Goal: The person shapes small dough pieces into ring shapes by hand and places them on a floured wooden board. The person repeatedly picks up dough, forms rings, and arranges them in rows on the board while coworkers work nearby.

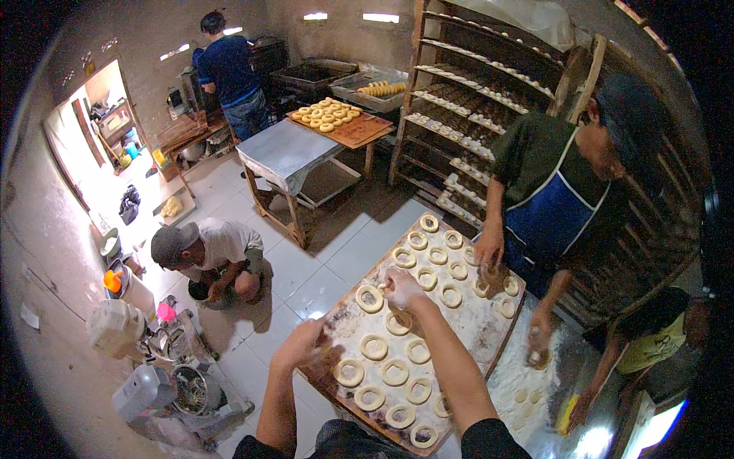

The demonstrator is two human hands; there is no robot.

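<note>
A floured wooden board [478,336] in front of me bears several pale dough rings [373,347], spaced out in loose rows. My right hand [405,292], dusted with flour, is over the board's middle. Its fingers are drawn together beside one dough ring [369,299]; a small pale bit shows at the fingertips, too small to make out. At the board's left edge is my left hand [300,344], its fingers blurred and partly in shadow. Across the board, a co-worker's hand [489,249] reaches down to the rings on the far right.
A floured metal table [562,359] with small dough discs adjoins on the right, with other people's hands there. Behind stands a rack [417,99] of loaded trays. A metal-topped table [287,149] holds a tray of golden rings [329,113]. Someone crouches left, near mixers [145,390].
</note>
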